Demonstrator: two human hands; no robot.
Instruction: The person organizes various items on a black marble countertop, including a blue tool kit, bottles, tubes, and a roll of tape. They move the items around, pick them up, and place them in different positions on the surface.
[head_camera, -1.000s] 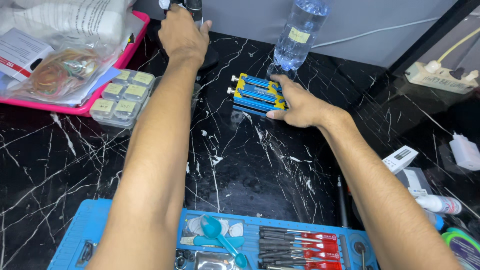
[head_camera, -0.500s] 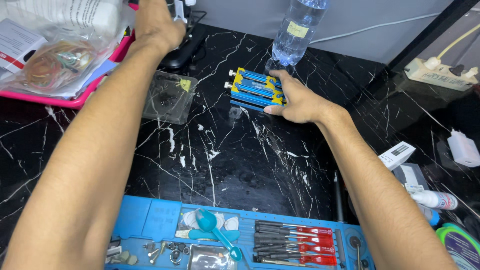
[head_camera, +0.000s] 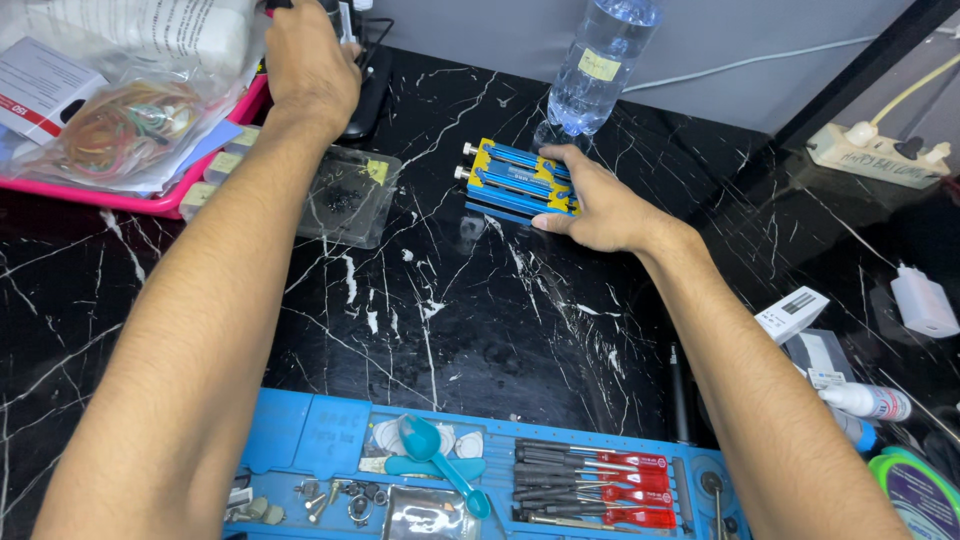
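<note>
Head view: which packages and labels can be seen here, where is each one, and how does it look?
Water bottle label: pale yellow rectangle on the clear bottle at the back, above the right hand.
White box: far left in the pink tray, flat, red stripe.
Plastic bag: clear, in the same tray near the left hand, coloured rubber bands inside.
Small carton: right side, white, dark printed patch.
Small tube: right edge, white, lying down.

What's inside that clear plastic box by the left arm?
The clear box holds a small heap of tiny dark bits, maybe screws, too small to tell. A yellow label sits at its far corner. The left forearm covers its near left edge.
</note>
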